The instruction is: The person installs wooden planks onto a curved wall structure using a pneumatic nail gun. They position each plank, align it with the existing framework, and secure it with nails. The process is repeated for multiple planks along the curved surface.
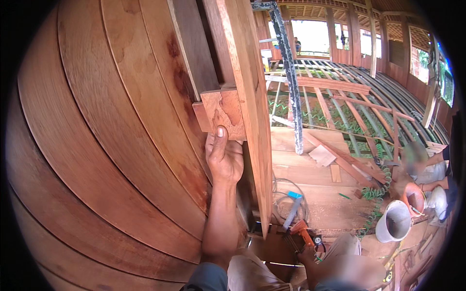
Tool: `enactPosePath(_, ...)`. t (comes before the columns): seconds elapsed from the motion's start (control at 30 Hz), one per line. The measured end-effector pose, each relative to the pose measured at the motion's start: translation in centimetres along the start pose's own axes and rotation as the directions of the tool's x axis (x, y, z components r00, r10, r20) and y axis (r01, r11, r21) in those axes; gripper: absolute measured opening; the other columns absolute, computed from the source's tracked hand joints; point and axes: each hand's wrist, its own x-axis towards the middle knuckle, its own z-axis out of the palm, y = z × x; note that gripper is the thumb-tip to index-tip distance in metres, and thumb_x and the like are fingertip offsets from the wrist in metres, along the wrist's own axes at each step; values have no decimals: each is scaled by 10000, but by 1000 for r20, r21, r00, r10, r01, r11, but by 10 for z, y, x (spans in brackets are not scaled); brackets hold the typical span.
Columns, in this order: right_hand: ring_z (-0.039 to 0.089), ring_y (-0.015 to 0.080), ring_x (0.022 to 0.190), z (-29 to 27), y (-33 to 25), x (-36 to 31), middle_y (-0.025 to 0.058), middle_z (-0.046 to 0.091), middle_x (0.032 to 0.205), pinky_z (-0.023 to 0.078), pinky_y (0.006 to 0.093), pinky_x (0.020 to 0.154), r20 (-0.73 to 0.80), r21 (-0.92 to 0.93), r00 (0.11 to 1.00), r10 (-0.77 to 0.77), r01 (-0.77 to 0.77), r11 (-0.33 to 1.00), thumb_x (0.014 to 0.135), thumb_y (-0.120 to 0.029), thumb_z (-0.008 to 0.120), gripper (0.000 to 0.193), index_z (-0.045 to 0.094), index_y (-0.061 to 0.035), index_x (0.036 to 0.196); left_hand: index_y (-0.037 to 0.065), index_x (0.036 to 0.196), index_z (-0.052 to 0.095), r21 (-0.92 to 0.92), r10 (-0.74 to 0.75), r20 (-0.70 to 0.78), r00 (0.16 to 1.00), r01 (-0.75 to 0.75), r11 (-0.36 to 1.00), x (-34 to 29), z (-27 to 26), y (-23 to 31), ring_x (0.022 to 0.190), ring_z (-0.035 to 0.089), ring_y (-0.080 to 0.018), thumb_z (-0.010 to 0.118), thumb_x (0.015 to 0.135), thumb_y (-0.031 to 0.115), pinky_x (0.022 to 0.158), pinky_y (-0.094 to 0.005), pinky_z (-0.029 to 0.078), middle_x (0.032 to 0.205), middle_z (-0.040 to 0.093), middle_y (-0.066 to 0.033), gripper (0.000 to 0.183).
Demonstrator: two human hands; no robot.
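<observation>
My left hand (224, 157) reaches up and grips a small square wooden block (224, 114) from below, thumb on its face. The block lies against the side of an upright wooden post (250, 111), beside the plank wall (131, 131). Behind it, the edge of another wood piece (200, 116) shows. Low down by my knee, my right hand (307, 254) is closed around an orange nail gun (303, 234); its lower part is partly hidden by the hand.
A try square (292, 209) with a blue handle lies on the floorboards by a looped cable. Right of it are a green coiled hose (376, 193), a white bucket (393, 222) and an orange bucket (413, 199). Another person (439, 182) crouches there. Open joists (340, 104) stretch beyond.
</observation>
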Motion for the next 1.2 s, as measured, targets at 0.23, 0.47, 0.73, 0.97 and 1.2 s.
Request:
enactPosePath(0.23, 499, 407, 1327, -6, -6, -9, 219, 288, 1578, 448, 490, 1069, 81, -155, 996, -25, 38, 987, 696, -544, 865, 1279, 95, -13, 1569, 20, 1451, 449, 34, 8, -37, 999, -6, 999, -3, 1, -1, 1326, 523, -246, 645, 995, 257, 1105, -443, 427, 1436, 556, -78, 550)
enactPosePath(0.47, 612, 377, 1188, 1, -11, -20, 187, 526, 1357, 513, 472, 996, 35, 75, 945, 327, -328, 942, 661, -432, 909, 927, 403, -49, 1337, 27, 1522, 351, 39, -12, -35, 999, 14, 999, -2, 3, -3, 1359, 493, -270, 616, 1008, 281, 1105, -474, 441, 1505, 485, -95, 632)
enactPosePath(0.73, 561, 364, 1253, 15, -3, -8, 199, 539, 1338, 485, 468, 1035, 74, 97, 972, 223, -229, 969, 630, -418, 905, 988, 377, -53, 1381, 42, 1558, 297, 3, -37, -28, 999, 38, 999, -1, -6, -4, 1378, 470, -278, 623, 1003, 289, 1130, -483, 426, 1531, 452, -100, 690)
enactPosePath(0.97, 524, 369, 1288, 15, -2, -9, 189, 522, 1364, 435, 489, 1089, 42, 106, 985, 169, -172, 979, 627, -420, 907, 1038, 353, -44, 1420, 76, 1535, 335, 55, -51, 7, 999, 51, 997, 0, -5, 0, 1367, 469, -316, 607, 1010, 331, 1139, -533, 414, 1504, 473, -124, 644)
enactPosePath(1.2, 557, 355, 1274, 15, -3, -9, 176, 548, 1380, 486, 497, 1019, -20, 130, 991, 129, -126, 983, 629, -432, 916, 1046, 366, -86, 1449, 60, 1521, 348, 49, -9, 27, 1000, 7, 999, 1, -7, -2, 1365, 465, -304, 630, 997, 325, 1141, -518, 408, 1491, 479, -125, 651)
